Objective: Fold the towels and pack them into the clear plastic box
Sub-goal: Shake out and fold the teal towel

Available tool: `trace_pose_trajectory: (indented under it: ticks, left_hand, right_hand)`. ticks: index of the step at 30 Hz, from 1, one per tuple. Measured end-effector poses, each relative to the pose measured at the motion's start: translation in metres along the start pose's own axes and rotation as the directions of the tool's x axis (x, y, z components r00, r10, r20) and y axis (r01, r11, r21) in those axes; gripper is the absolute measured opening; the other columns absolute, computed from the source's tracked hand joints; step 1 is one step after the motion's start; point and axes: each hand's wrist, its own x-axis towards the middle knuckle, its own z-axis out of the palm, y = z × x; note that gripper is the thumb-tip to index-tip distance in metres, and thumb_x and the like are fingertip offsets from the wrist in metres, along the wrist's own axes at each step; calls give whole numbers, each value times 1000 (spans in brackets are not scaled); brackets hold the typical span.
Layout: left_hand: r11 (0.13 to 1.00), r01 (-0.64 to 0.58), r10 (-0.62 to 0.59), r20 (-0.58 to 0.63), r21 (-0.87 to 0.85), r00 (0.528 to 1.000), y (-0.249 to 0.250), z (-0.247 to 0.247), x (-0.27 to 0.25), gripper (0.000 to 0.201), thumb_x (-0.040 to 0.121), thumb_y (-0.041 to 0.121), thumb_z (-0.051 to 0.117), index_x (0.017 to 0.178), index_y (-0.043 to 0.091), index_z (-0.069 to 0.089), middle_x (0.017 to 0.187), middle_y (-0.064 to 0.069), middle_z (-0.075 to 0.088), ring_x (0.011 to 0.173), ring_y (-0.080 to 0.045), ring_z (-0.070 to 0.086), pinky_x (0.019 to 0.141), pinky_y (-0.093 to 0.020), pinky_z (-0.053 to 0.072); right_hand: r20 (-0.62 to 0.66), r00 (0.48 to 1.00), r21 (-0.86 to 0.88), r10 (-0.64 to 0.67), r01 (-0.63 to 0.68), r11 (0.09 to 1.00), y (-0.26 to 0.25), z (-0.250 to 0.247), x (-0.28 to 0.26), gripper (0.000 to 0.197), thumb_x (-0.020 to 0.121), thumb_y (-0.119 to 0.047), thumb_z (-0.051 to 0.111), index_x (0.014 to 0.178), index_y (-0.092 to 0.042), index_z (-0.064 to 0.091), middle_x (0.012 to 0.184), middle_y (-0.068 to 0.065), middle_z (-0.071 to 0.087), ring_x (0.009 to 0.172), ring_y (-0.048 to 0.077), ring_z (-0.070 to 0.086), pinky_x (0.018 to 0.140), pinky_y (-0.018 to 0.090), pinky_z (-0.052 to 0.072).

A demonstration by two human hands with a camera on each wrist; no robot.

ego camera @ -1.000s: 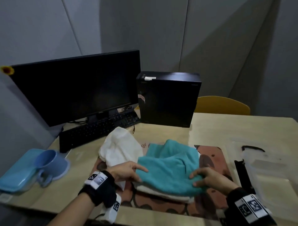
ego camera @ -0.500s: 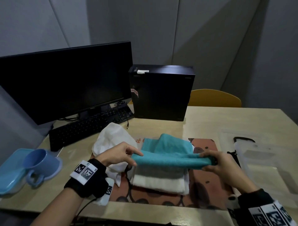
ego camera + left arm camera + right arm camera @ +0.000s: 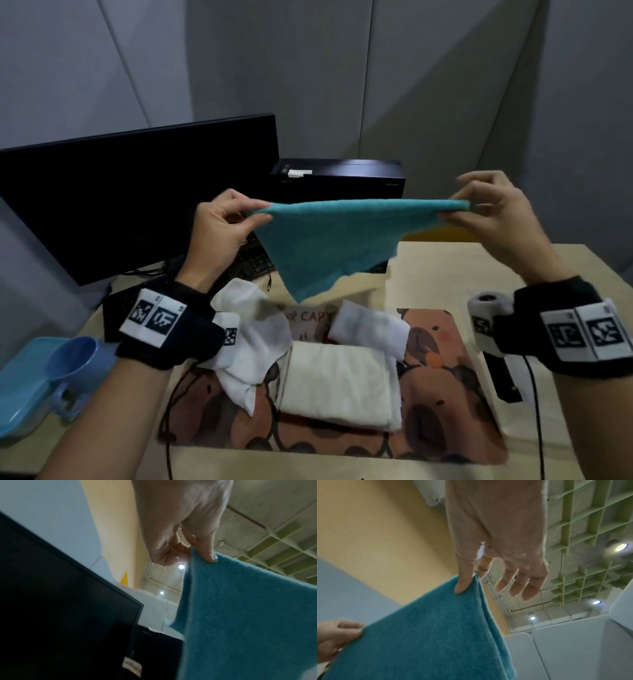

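A teal towel (image 3: 329,240) hangs stretched in the air above the table. My left hand (image 3: 253,214) pinches its left top corner and my right hand (image 3: 455,210) pinches its right top corner. The left wrist view shows the thumb of the left hand (image 3: 197,553) pressed on the teal towel (image 3: 248,615). In the right wrist view, the right hand (image 3: 471,580) pinches the teal towel (image 3: 428,635) with thumb and forefinger, the other fingers loose. Below lie a folded cream towel (image 3: 339,383) and crumpled white towels (image 3: 253,329) on a patterned mat (image 3: 442,394). The clear plastic box is out of view.
A black monitor (image 3: 137,192), a keyboard (image 3: 257,260) and a black computer case (image 3: 339,178) stand at the back. A blue cup (image 3: 75,359) sits on a blue lid (image 3: 17,387) at the left edge. A black object (image 3: 503,380) lies right of the mat.
Both hands have lifted the teal towel off the cream towel, from low over the mat to well above the table, and spread it wide between them.
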Motion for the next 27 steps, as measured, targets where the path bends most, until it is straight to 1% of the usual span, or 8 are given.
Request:
trace_pose_trajectory:
  ticks: [3,5,8,10,12,17,21,27]
  left_hand:
    - [999,30,-35,259,20,965,-4,-25,-11,16,65,20,76,70,36,73,79,13,50,78,2,51,74,-9,44]
    - [988,152,-137,521,14,843,-10,-38,-23,14,56,41,81,65,33,74,89,16,57,95,3,56,82,-9,45]
    - [897,429,-317,830,105,459,-23,-39,-45,17,58,33,82,64,21,72,99,4,70,110,-6,60,90,-16,48]
    - [811,519,-406,898,269,168,-31,-25,-60,8,74,12,72,70,14,65,77,8,73,80,3,67,70,-7,49]
    - [724,599,-443,896,342,23,-43,-10,-77,15,84,-2,56,74,9,56,52,14,63,46,7,56,46,-2,40]
    - [298,940,-578,753,-165,315,-101,26,-111,30,62,31,81,84,12,75,87,-8,74,78,-16,71,65,-24,57]
    - [253,967,-701,683,-29,204,-129,41,-141,86,45,27,92,119,0,58,110,-16,69,95,-26,68,73,-32,57]
    - [342,926,-805,457,-163,378,-139,41,-135,31,90,-1,49,121,-2,50,99,-10,72,79,-21,71,59,-28,57]
  right_hand:
    - [361,932,206,-9,-70,976,-2,-7,-18,44,50,-65,75,63,-25,61,84,-10,68,77,3,63,73,16,53]
    - [583,811,275,-34,-158,948,12,-3,-38,39,54,-63,75,64,-28,61,70,-10,65,67,2,60,63,14,50]
    - [865,502,205,24,-397,895,37,10,-69,18,70,-35,77,70,-28,60,66,-12,62,64,3,58,58,15,46]
    - [953,285,45,103,-467,883,54,23,-87,18,79,-9,70,74,-16,54,63,-15,60,60,-4,54,57,10,41]
    - [975,184,-22,125,-478,878,66,36,-97,21,82,-2,64,74,-12,48,63,-14,58,59,-5,51,57,10,39]
    - [738,527,218,421,-777,591,93,74,-104,4,89,-15,59,90,-14,63,84,2,69,77,17,64,67,28,51]
    - [635,431,47,641,-850,525,112,116,-116,20,88,-6,57,106,3,60,97,16,67,90,29,63,89,48,49]
    - [426,492,38,759,-848,528,112,138,-109,15,92,-16,55,97,-2,57,89,12,64,71,21,59,62,34,49]
